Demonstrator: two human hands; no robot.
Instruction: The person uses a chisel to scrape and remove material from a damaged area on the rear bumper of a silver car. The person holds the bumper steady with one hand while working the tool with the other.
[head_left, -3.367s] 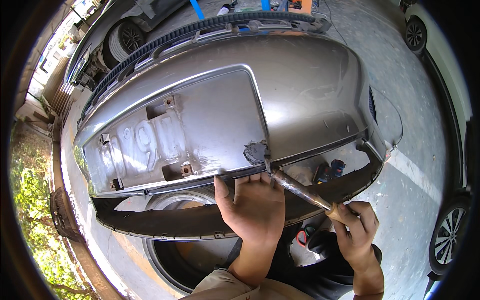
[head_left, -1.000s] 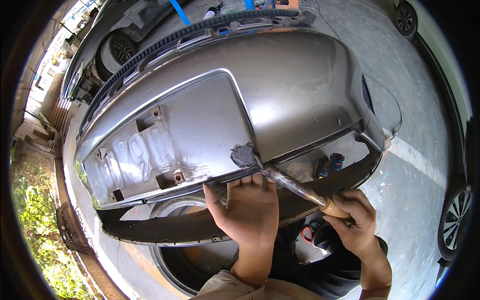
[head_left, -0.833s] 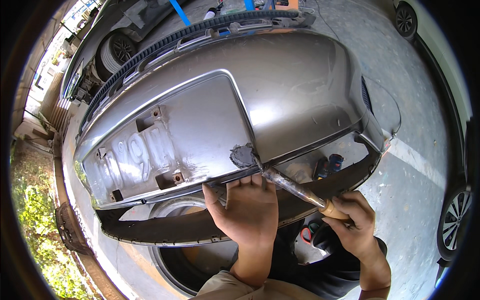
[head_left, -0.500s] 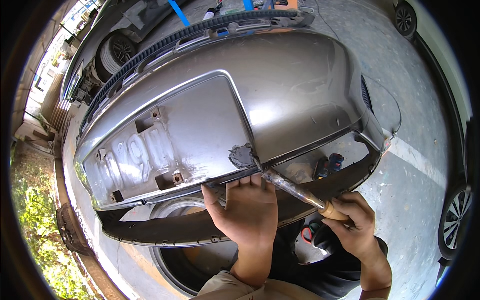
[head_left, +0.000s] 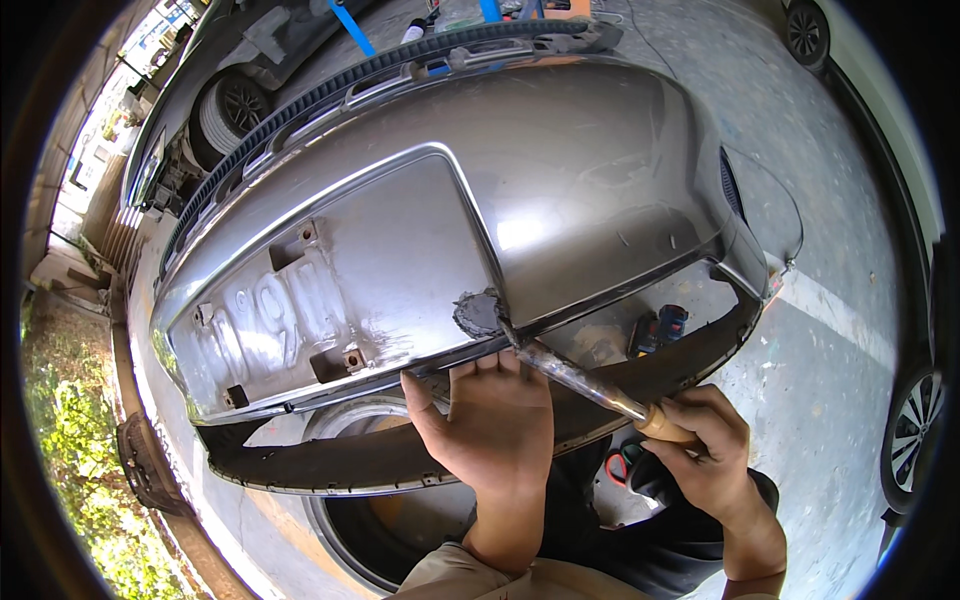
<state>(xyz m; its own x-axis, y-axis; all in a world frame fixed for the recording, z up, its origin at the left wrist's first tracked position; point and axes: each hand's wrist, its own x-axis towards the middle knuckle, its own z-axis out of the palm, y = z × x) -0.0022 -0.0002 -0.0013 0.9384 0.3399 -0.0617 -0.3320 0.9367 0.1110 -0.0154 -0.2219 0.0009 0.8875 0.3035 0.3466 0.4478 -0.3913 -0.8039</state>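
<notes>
Just beyond the unclenched left hand [head_left: 494, 432] lies the grey bumper [head_left: 590, 150], while the right hand [head_left: 708, 442] grips a wooden-handled tool [head_left: 590, 385].

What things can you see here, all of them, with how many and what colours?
Car bumper: 1, shiny grey-brown, centre
Patch: 1, dark grey, on the bumper's panel
Wooden-handled metal tool: 1, brown and tan, tip by the patch
Tyre: 1, black, below the bumper
Cars: 2, grey upper left, white right
Posts: 2, blue, top
Plants: uncounted, green, left
Floor: 1, grey, all around
Trousers: 1 pair, black, bottom
Left hand: 1, bare, at bumper edge
Right hand: 1, bare, on tool handle
</notes>
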